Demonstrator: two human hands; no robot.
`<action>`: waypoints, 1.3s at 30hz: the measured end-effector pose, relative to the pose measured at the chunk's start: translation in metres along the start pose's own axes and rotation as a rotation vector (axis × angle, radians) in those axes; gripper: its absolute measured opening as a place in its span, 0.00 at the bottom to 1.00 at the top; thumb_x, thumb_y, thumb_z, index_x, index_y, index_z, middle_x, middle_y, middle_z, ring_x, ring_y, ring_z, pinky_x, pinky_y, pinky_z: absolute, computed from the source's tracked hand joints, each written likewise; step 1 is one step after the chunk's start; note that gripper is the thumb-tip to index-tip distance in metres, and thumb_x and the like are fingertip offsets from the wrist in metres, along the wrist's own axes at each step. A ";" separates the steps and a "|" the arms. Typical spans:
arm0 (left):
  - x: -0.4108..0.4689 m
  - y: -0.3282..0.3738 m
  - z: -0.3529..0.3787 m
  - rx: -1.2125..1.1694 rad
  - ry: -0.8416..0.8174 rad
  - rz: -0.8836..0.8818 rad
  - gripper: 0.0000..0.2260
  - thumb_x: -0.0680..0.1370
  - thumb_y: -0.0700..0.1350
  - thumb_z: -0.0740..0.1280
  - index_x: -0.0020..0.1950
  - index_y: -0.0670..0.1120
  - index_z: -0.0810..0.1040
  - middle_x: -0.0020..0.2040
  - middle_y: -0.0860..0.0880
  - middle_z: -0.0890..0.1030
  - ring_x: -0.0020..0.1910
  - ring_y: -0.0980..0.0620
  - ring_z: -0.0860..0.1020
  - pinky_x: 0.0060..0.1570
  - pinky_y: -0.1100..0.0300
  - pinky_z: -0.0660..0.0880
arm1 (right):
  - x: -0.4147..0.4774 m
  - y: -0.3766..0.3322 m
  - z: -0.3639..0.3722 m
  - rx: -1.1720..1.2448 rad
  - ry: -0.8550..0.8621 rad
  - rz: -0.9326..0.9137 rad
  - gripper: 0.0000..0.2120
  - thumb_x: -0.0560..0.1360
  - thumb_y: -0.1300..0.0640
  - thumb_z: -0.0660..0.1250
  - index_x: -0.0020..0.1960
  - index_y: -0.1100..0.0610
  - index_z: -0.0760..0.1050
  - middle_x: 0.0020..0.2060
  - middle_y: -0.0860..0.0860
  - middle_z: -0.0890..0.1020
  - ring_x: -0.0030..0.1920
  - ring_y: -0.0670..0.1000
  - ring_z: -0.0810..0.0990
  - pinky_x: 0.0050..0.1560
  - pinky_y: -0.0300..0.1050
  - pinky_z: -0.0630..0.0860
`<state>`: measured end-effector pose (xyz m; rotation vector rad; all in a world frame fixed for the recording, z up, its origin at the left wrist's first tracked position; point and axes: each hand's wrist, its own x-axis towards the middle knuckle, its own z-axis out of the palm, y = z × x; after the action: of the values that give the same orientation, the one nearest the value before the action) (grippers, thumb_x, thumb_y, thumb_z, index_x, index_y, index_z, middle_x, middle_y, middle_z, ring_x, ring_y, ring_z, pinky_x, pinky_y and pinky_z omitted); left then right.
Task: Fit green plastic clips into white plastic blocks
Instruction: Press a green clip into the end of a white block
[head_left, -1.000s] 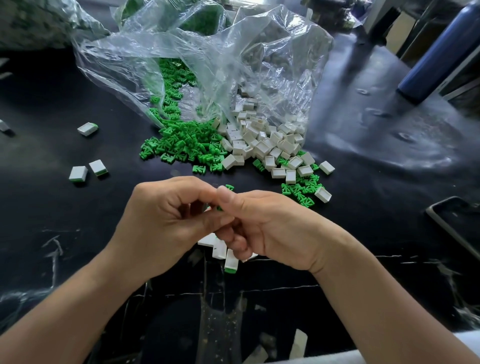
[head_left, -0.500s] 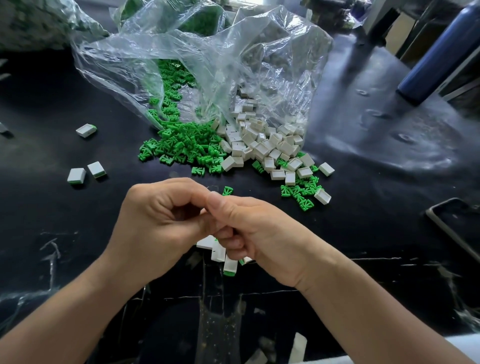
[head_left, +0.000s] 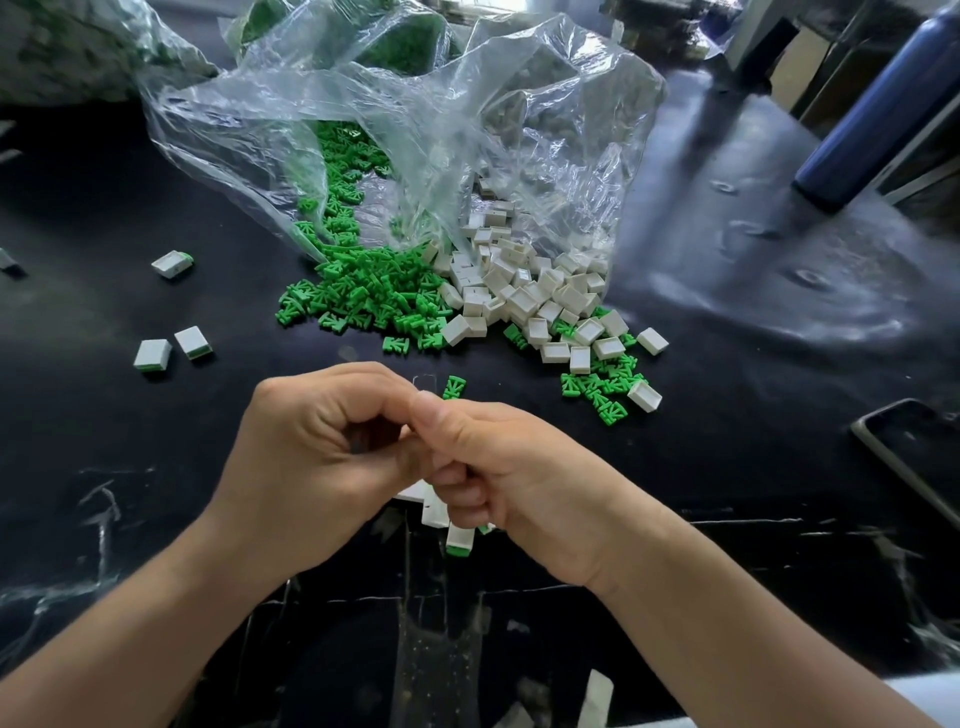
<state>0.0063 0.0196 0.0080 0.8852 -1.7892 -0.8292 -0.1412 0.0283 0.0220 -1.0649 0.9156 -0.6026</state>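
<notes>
Head view. Note left hand (head_left: 311, 452) and right hand (head_left: 519, 478) pressed together above black table (head_left: 727, 467), fingers curled inward; cannot tell what is gripped, contents hidden. Find green clips (head_left: 363, 296) and white blocks (head_left: 524, 291) heaped beyond, spilling from clear bag (head_left: 415, 130). Note assembled blocks (head_left: 460, 538) half covered under right hand. Phone (head_left: 914, 457), blue bottle (head_left: 883, 104): cropped at right edge.

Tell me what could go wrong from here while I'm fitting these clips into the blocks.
1. Any part being worked is hidden between the left hand and right hand; a slipped grip could drop it among the finished blocks lying beneath them.
2. The green clips and white blocks spill loosely from the plastic bag; a careless reach may scatter them toward the phone at the right.
</notes>
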 end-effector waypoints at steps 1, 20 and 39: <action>0.000 0.000 0.000 0.006 0.004 -0.001 0.04 0.67 0.46 0.70 0.40 0.49 0.80 0.37 0.53 0.81 0.34 0.54 0.80 0.33 0.61 0.76 | 0.000 0.000 0.000 0.000 -0.004 -0.001 0.15 0.73 0.44 0.62 0.41 0.55 0.65 0.28 0.45 0.62 0.28 0.43 0.58 0.27 0.33 0.57; 0.002 0.012 0.009 -0.411 0.047 -0.158 0.03 0.64 0.33 0.72 0.37 0.37 0.81 0.28 0.47 0.81 0.25 0.55 0.79 0.27 0.69 0.74 | 0.001 -0.008 -0.010 0.011 -0.082 0.047 0.25 0.68 0.33 0.55 0.38 0.57 0.70 0.27 0.47 0.68 0.27 0.44 0.64 0.28 0.35 0.62; 0.004 0.005 0.000 -0.455 0.001 -0.441 0.13 0.61 0.50 0.70 0.40 0.46 0.85 0.42 0.46 0.83 0.35 0.53 0.77 0.29 0.66 0.70 | 0.001 -0.011 -0.012 0.033 -0.011 0.034 0.16 0.79 0.49 0.53 0.38 0.56 0.71 0.28 0.48 0.71 0.28 0.44 0.66 0.28 0.34 0.63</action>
<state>0.0038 0.0185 0.0135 0.9783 -1.3310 -1.4479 -0.1515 0.0177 0.0299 -1.0206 0.9099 -0.5810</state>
